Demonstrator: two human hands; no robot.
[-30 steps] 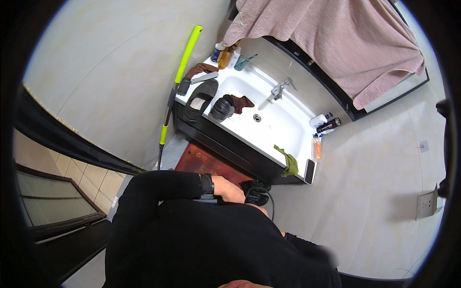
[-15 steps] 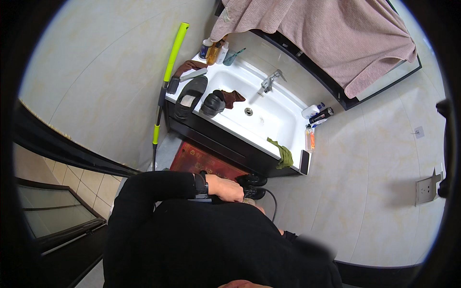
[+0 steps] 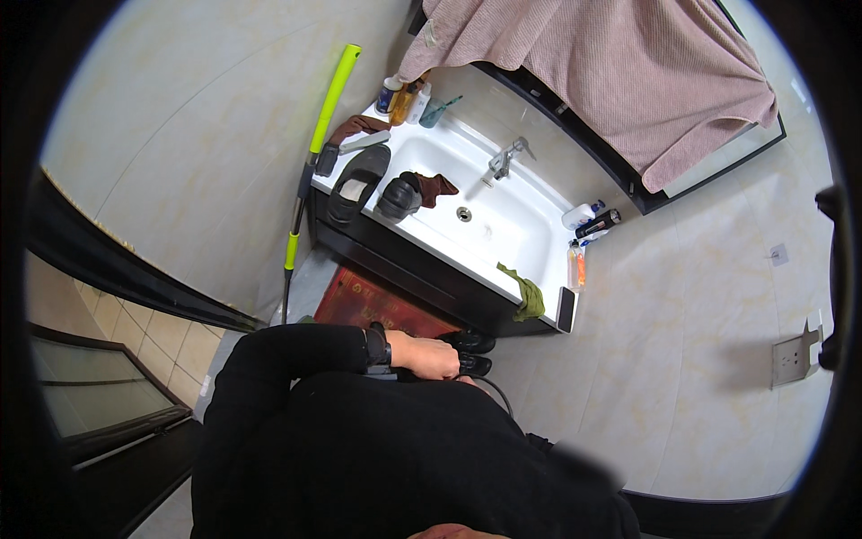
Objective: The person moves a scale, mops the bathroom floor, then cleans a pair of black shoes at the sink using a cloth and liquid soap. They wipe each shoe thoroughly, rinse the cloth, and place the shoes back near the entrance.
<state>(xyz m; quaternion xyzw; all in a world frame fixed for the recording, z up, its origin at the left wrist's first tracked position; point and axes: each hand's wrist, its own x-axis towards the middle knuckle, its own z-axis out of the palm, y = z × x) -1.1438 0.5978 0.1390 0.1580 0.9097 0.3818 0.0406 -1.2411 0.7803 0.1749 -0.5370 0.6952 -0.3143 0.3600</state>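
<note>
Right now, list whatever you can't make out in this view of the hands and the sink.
- Right hand: not visible in the head view, hidden behind the black-clad body.
- Left hand: fingers curl around a small black object; what it is stays unclear, and the grip is half covered.
- Bottles at the sink edge: too small to tell kinds.
- Mirror: draped by the pink towel.

A person in black stands before a white washbasin (image 3: 503, 235).

The left hand (image 3: 429, 356) rests on a black object at the waist. A black shoe (image 3: 357, 182) lies at the basin's left edge, a green cloth (image 3: 526, 295) hangs over its front rim.
</note>
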